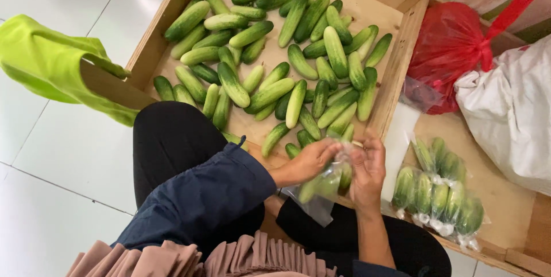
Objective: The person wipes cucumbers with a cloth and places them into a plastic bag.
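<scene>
My left hand [307, 161] and my right hand [367, 168] hold a clear plastic bag [327, 184] with a few cucumbers in it, over the near edge of a wooden crate. Both hands pinch the bag's top, where the plastic is gathered between the fingers. Behind the hands, several loose green cucumbers [275, 47] lie spread over the floor of the crate [396, 65]. To the right, on a second wooden surface, lie bagged cucumbers [439, 196] in clear bags.
A red plastic bag [453, 53] and a large white sack [511, 110] sit at the right. A lime-green bag [46, 62] hangs at the left over white floor tiles [63, 156]. My dark trousers and blue sleeve fill the bottom middle.
</scene>
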